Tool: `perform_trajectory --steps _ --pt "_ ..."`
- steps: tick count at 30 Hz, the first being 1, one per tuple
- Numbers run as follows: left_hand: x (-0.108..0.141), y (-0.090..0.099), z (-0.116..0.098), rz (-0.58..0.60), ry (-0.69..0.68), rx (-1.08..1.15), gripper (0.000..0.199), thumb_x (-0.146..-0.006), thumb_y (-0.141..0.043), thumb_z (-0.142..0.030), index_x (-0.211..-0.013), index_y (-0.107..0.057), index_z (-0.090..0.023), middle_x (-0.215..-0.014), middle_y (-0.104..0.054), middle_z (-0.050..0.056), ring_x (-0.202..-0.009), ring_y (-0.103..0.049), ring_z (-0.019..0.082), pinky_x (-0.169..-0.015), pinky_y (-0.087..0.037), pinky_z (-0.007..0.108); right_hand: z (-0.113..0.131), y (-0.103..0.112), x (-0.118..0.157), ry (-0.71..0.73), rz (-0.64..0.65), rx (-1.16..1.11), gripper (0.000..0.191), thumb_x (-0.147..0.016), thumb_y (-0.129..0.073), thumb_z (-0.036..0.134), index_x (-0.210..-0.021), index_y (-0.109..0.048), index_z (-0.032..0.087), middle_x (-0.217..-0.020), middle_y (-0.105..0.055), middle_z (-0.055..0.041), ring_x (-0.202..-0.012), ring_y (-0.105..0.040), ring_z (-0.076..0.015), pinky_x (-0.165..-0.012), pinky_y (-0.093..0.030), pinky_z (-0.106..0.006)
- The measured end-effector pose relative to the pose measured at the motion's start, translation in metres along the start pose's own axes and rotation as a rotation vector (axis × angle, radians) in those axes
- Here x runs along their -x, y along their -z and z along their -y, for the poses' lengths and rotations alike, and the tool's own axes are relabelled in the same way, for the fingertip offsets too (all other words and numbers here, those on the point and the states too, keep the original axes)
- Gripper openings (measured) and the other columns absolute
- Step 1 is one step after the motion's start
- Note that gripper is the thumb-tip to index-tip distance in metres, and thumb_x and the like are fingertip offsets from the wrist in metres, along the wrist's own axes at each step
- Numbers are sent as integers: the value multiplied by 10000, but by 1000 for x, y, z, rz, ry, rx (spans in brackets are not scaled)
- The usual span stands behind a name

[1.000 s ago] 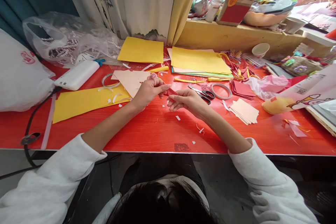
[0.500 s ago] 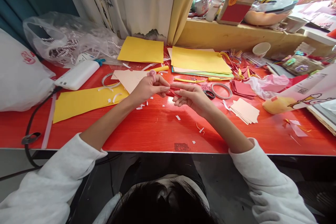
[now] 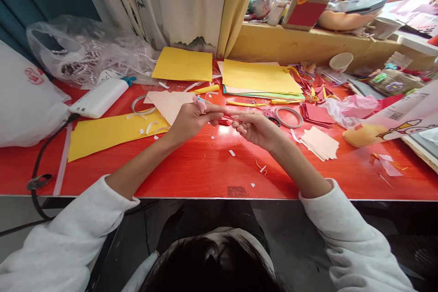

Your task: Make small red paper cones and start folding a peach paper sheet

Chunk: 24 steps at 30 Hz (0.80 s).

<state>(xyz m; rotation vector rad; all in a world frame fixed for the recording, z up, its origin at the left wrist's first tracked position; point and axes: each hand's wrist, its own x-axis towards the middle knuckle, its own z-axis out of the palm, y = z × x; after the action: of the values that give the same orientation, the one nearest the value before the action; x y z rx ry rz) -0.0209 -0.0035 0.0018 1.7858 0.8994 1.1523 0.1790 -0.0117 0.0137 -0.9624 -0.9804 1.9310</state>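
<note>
My left hand (image 3: pixel 195 120) and my right hand (image 3: pixel 255 128) meet above the red table (image 3: pixel 205 169), fingertips touching or nearly so. A small piece of red paper (image 3: pixel 225 122) shows at my left fingertips, partly hidden by the fingers. My left hand has its thumb and fingers pressed together on it and wears a pink and blue ring (image 3: pixel 199 103). The fingers of my right hand are curled beside the red paper; whether they hold it is hidden. White scraps lie below the hands.
Yellow sheets (image 3: pixel 260 77) lie behind the hands, and long yellow paper (image 3: pixel 106 134) at left. Tape rolls (image 3: pixel 289 117), red cards (image 3: pixel 316 115) and pale cards (image 3: pixel 320 143) are at right. A white power bank (image 3: pixel 99 98) and plastic bags (image 3: pixel 27 96) stand left.
My right fingers have shifted slightly and the right hand has turned, its lower fingers more curled. The left hand has moved a little down and turned. Less of the red paper shows.
</note>
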Motion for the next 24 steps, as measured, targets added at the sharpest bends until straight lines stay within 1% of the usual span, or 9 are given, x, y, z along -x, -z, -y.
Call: perform_trajectory --steps 3,7,10,13,16,19,21,23,24 --pt "1 0 -2 -24 -86 -44 172 -806 -652 -277 -897 -763 -181 -684 -648 18 -660 -604 134 -677 -513 302 1 -1 1 -22 16 -19 215 -867 -507 62 -822 -713 105 -641 -698 -22 -548 -647 -48 -523 -526 -73" --pt "4 1 -4 -55 -138 -130 187 -826 -588 -213 -893 -762 -204 -723 -655 17 -671 -607 128 -715 -525 302 1 -2 2 -31 20 -20 191 -878 -522 89 -814 -701 113 -681 -712 -26 -577 -664 -53 -554 -545 -81" --pt "7 2 -5 -62 -206 -191 239 -833 -536 -154 -892 -760 -217 -766 -668 19 -690 -613 121 -712 -522 277 2 -3 3 -26 12 -25 189 -909 -534 205 -822 -689 140 -670 -709 -25 -571 -664 -72 -541 -556 -111" --pt "9 3 -6 -53 -292 -240 270 -849 -516 -123 -887 -757 -240 -858 -692 15 -705 -614 104 -698 -512 246 2 -4 4 -59 26 -30 252 -913 -544 271 -721 -653 149 -620 -690 -24 -518 -638 -72 -489 -540 -114" --pt "10 4 -6 -35 -378 -293 279 -868 -506 -117 -875 -753 -249 -889 -691 5 -724 -616 94 -688 -506 224 3 -6 7 -135 97 14 249 -907 -530 216 -703 -643 128 -590 -676 -30 -469 -609 -60 -462 -521 -107" --pt "9 5 -5 -24 -450 -358 266 -873 -506 -122 -836 -745 -233 -857 -678 5 -754 -616 96 -699 -501 218 4 -7 9 -171 210 65 187 -883 -563 204 -783 -671 89 -615 -687 -43 -474 -620 -66 -472 -528 -123" --pt "6 4 -6 5 -446 -351 255 -870 -505 -121 -803 -734 -212 -851 -671 11 -767 -607 98 -705 -492 220 3 -6 10 -168 272 82 151 -856 -611 202 -835 -689 74 -645 -698 -48 -500 -640 -74 -492 -538 -131" --pt "3 2 -7 49 -369 -288 204 -861 -532 -145 -780 -714 -186 -822 -660 17 -759 -595 102 -711 -485 228 2 -5 9 -142 273 95 138 -833 -650 204 -847 -700 76 -655 -699 -43 -510 -642 -69 -509 -541 -127" --pt "1 1 -7 68 -301 -242 166 -854 -554 -174 -779 -702 -174 -796 -653 18 -746 -590 105 -709 -484 232 1 -4 8 -119 247 111 133 -820 -669 209 -831 -700 79 -654 -699 -41 -507 -640 -66 -513 -541 -127"
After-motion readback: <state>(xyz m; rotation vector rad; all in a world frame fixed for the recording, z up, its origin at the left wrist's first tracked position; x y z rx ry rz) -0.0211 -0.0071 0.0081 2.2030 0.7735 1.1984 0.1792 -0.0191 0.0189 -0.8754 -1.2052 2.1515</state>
